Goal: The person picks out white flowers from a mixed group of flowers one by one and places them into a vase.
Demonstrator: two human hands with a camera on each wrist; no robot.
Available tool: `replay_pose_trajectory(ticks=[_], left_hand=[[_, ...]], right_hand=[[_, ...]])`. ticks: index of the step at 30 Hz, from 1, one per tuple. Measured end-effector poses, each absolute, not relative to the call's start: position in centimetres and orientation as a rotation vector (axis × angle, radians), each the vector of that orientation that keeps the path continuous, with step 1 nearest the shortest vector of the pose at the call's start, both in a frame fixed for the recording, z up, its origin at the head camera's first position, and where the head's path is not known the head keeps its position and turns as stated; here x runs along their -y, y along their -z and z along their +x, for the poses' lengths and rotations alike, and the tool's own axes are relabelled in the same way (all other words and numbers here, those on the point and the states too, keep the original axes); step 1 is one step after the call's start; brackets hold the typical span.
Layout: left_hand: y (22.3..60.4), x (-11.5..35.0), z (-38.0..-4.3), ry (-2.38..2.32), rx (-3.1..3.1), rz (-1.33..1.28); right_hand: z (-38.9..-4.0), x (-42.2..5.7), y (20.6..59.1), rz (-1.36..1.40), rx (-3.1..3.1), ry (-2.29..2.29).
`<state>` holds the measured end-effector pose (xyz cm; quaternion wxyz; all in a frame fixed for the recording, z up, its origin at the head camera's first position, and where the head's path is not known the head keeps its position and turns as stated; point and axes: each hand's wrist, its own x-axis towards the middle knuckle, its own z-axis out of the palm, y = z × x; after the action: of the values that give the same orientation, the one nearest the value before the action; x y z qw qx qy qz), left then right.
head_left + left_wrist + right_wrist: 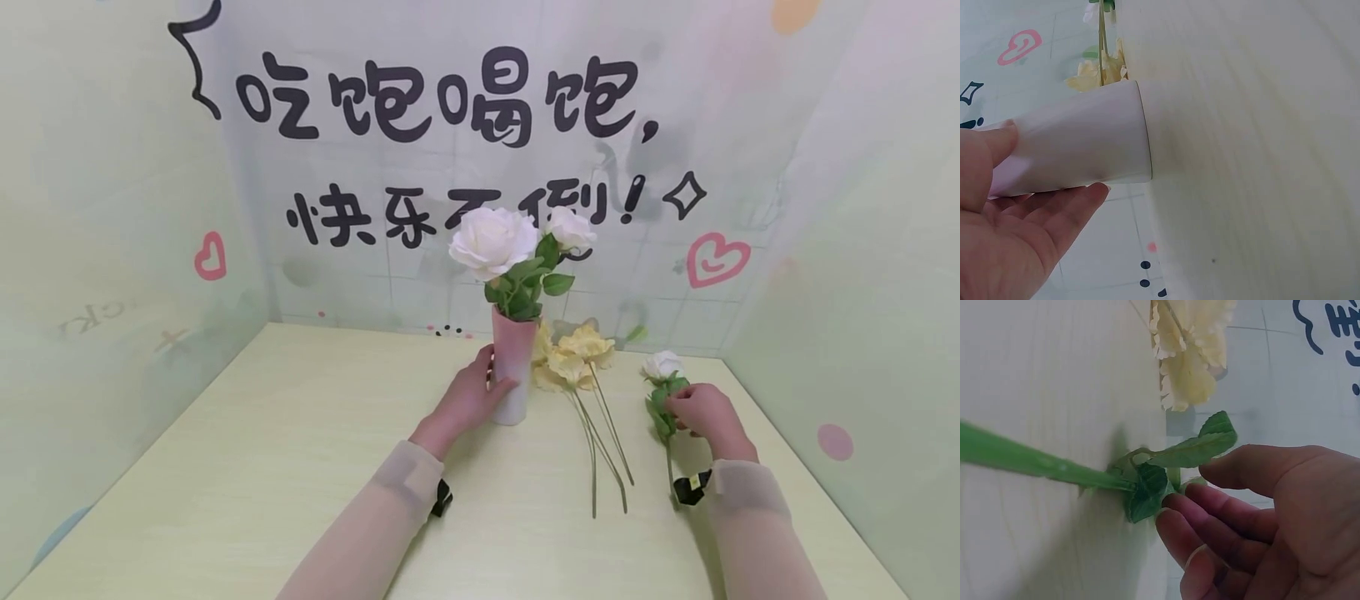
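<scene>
A tapered vase (513,367), pink at the top and fading to white, stands upright with two white roses (493,242) and green leaves in its mouth. My left hand (471,392) grips it from the left, thumb across the front and fingers behind; the left wrist view shows the vase's pale lower part (1085,140) between thumb and fingers. On the right, another white rose (663,365) has its stem toward me. My right hand (708,412) pinches it among the leaves (1179,453) below the bloom; the exact contact is partly hidden by leaves.
Several pale yellow flowers (572,365) with thin stems lie on the light wooden table (300,467) between the vase and the single rose. A printed backdrop (337,283) closes the back, with side panels at left and right.
</scene>
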<state>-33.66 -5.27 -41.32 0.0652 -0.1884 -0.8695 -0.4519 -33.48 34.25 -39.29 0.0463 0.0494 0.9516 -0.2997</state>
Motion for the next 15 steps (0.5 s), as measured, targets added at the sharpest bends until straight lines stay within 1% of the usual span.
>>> replay_pose_trajectory(ticks=[15], left_hand=[[41.3, 5.2, -33.7, 1.366, 2.626, -0.571]], right_hand=[[-33.6, -34.3, 41.1, 0.177, -2.926, 0.859]])
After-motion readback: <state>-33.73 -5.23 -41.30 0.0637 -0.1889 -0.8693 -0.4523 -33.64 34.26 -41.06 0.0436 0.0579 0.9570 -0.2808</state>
